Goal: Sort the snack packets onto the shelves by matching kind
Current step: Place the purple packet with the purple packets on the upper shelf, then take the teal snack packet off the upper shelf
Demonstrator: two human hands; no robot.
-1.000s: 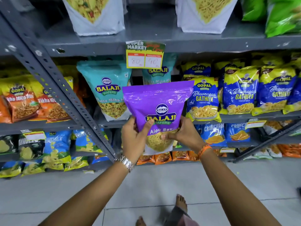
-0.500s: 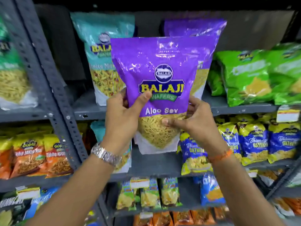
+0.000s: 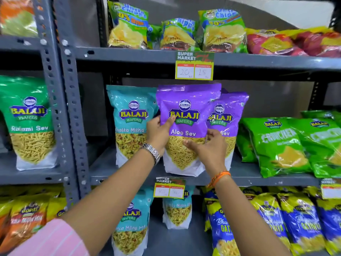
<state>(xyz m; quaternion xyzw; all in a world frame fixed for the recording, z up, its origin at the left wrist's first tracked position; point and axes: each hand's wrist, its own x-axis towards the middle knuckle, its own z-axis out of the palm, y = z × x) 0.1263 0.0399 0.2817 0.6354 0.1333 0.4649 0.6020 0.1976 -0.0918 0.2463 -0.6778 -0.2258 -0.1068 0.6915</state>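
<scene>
A person's 2 hands hold a purple Aloo Sev packet [image 3: 186, 115] upright at the front of the grey middle shelf [image 3: 258, 177] of a metal rack, its white base at the shelf's front lip. The left hand [image 3: 159, 133], a metal watch [image 3: 152, 153] on its wrist, grips the packet's left edge, thumb pressed across the front just below the logo. The right hand [image 3: 208, 148], with an orange thread band [image 3: 219, 177] at the wrist, clasps the packet's lower right side, thumb and fingers spread over the clear window of yellow sev.

At 3 o'clock of the held packet, partly overlapped by it, stands a second purple Aloo Sev packet [image 3: 228, 115] of the same kind. At its 9 o'clock stands a teal Khatta Mitha packet [image 3: 132, 122], touching or nearly touching the held one. Farther toward 3 o'clock lie green Crunchex bags [image 3: 280, 145]. Left of the rack's upright post [image 3: 72, 108], a green sev packet [image 3: 29, 122] stands in the neighbouring bay.

At 12 o'clock a yellow price tag [image 3: 194, 66] reads 20 and 15. Chip bags [image 3: 177, 35] fill the shelf above it. At 6 o'clock hangs a second price tag [image 3: 169, 188], its numbers blurred, with blue-and-yellow Gathiya packets [image 3: 267, 218] on the shelf beneath. A pink striped sleeve [image 3: 51, 239] shows at 7 o'clock.
</scene>
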